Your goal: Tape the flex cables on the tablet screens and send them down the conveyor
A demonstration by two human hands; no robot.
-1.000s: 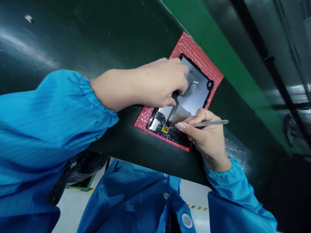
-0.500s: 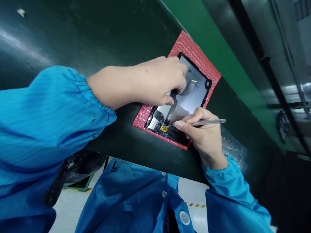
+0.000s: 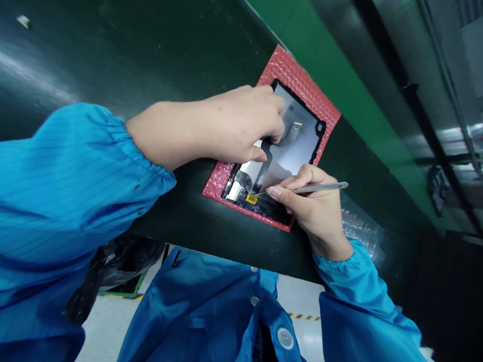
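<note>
A tablet screen assembly (image 3: 302, 136) lies with its grey inner side up and a black frame around it. My left hand (image 3: 251, 120) reaches across its left side. Its bent fingers and thumb hold the panel, next to a dark flex cable (image 3: 265, 168); some fingertips are hidden. In my right hand (image 3: 309, 203) is a pair of metal tweezers (image 3: 320, 187), pinched between thumb and fingers. The tweezers' tip is at a yellow tape piece (image 3: 252, 198) near the assembly's lower edge; whether it touches cannot be told.
Red bubble wrap (image 3: 281, 63) lies under the assembly on a dark green workbench (image 3: 181, 211). Clear bubble wrap (image 3: 360, 231) is beside my right wrist. A small pale scrap (image 3: 23, 21) sits at the far left. A black plastic bag (image 3: 128, 261) shows below the bench edge.
The whole view has shifted slightly, so bench and hands appear a little farther left. Both hands keep nearly the same pose, with the tweezers' tip still at the yellow tape.
</note>
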